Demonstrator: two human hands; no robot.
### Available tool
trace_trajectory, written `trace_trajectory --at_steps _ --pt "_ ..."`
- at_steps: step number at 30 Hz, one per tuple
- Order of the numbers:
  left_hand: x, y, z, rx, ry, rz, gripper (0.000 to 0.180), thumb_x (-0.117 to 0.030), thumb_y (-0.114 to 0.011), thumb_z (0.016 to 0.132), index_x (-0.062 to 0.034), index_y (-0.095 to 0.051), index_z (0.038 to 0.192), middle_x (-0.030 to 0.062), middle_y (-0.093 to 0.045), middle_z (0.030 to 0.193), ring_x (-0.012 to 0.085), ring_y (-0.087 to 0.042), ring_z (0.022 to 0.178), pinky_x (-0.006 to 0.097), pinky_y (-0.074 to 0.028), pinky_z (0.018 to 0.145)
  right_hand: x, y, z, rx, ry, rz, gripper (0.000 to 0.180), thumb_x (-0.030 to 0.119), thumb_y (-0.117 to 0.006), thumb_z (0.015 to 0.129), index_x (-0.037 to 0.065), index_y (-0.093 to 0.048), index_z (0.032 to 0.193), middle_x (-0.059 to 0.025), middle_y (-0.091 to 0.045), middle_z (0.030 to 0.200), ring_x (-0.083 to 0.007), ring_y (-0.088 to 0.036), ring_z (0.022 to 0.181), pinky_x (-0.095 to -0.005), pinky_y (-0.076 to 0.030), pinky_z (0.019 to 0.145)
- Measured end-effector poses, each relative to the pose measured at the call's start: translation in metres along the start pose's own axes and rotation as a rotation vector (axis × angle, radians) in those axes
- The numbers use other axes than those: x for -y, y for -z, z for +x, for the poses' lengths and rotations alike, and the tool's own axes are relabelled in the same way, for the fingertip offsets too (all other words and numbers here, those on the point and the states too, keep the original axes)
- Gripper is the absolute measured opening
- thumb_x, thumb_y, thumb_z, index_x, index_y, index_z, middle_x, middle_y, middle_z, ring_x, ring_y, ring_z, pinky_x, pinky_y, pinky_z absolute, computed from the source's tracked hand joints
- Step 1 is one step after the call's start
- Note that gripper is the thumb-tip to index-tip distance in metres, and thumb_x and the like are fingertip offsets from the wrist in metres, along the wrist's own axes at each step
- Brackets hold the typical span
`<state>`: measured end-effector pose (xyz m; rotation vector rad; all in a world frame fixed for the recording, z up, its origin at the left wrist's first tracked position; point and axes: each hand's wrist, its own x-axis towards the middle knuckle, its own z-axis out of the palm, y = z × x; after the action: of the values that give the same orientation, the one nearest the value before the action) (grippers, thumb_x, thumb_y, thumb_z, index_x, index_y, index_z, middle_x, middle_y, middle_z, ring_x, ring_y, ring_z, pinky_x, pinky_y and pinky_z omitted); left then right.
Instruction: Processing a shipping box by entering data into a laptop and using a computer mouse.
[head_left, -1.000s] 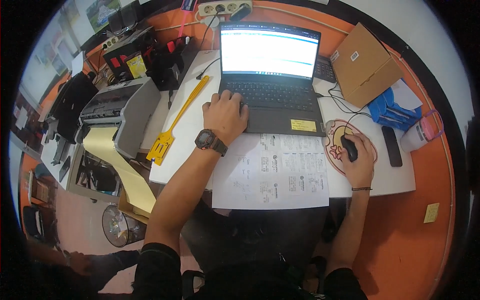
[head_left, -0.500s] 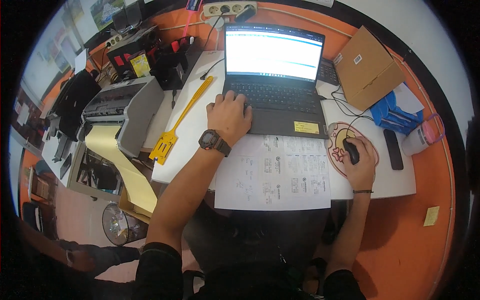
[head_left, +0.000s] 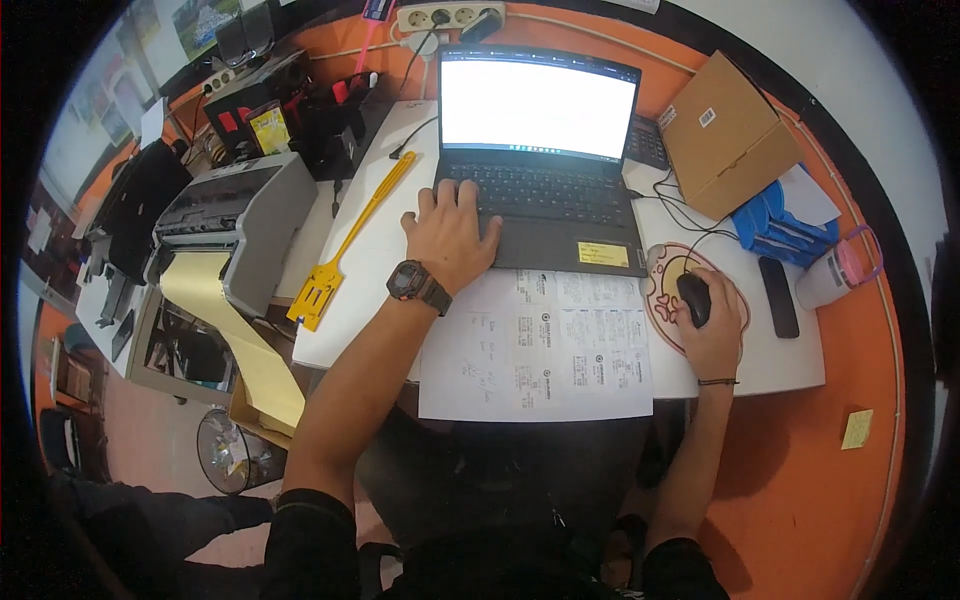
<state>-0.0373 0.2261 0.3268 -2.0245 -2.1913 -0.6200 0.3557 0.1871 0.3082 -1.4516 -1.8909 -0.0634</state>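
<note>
A black laptop [head_left: 560, 215] stands unfolded on the white table with a bright, mostly blank white screen [head_left: 535, 105]. My left hand [head_left: 450, 230] rests on its left side, palm on the palm rest and fingers stretched over the keyboard's left keys. A black watch is on that wrist. To the right of the laptop, my right hand [head_left: 715, 320] is wrapped over a black computer mouse [head_left: 693, 298] on a round patterned mouse pad [head_left: 660, 300]. White sheets [head_left: 490, 375] printed with receipt-like blocks lie partly under the laptop's front edge.
A yellow flyswatter-shaped plastic tool [head_left: 345, 245] lies left of the laptop, beside a grey printer [head_left: 235, 220] trailing yellow paper [head_left: 235, 335]. At right are a cardboard box [head_left: 725, 140], blue holder [head_left: 775, 225], black phone [head_left: 778, 297] and tumbler [head_left: 825, 275]. A wastebasket [head_left: 235, 455] stands below.
The laptop screen's content has turned to nearly plain white. My left fingers are slightly more spread, and the whole view has shifted a little. At lower left, another person's forearm has left the view.
</note>
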Motion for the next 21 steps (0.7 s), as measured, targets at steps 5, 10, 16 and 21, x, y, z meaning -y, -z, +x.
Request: trace_trajectory --at_steps 5,10,16,21 --pt "0.005 -0.003 0.007 0.012 -0.060 0.017 0.039 -0.038 -0.073 0.108 -0.0090 -0.070 0.134 0.0132 -0.067 0.137 0.0368 -0.063 0.133 0.059 -0.052 0.108 0.000 0.003 -0.001 0.001 0.013 -0.009 0.048 0.002 -0.080 0.089 0.004 -0.070 0.135 -0.0203 -0.068 0.137 -0.0448 -0.066 0.130 -0.0499 -0.053 0.115" --pt "0.009 -0.007 0.006 -0.028 -0.092 -0.026 0.033 -0.038 -0.071 0.109 -0.0105 -0.075 0.127 0.0127 -0.070 0.132 0.0360 -0.065 0.130 0.059 -0.053 0.107 -0.002 -0.001 -0.001 0.009 -0.006 0.002 0.046 0.003 -0.081 0.089 0.003 -0.071 0.134 -0.0198 -0.069 0.137 -0.0440 -0.066 0.130 -0.0493 -0.054 0.114" --pt "0.002 0.000 0.006 -0.029 -0.058 -0.021 0.030 -0.039 -0.070 0.110 -0.0129 -0.078 0.123 0.0101 -0.072 0.130 0.0349 -0.067 0.127 0.059 -0.051 0.109 -0.003 0.000 -0.001 0.003 -0.015 -0.011 0.045 0.003 -0.080 0.090 0.004 -0.071 0.134 -0.0192 -0.068 0.138 -0.0434 -0.067 0.130 -0.0495 -0.054 0.114" --pt "0.002 0.004 0.006 0.046 -0.049 -0.026 0.032 -0.038 -0.067 0.111 -0.0106 -0.076 0.125 0.0103 -0.069 0.130 0.0333 -0.065 0.128 0.064 -0.049 0.110 -0.003 0.001 -0.002 -0.014 -0.039 -0.059 0.046 0.003 -0.080 0.088 0.005 -0.071 0.134 -0.0191 -0.070 0.139 -0.0425 -0.067 0.133 -0.0497 -0.052 0.118"
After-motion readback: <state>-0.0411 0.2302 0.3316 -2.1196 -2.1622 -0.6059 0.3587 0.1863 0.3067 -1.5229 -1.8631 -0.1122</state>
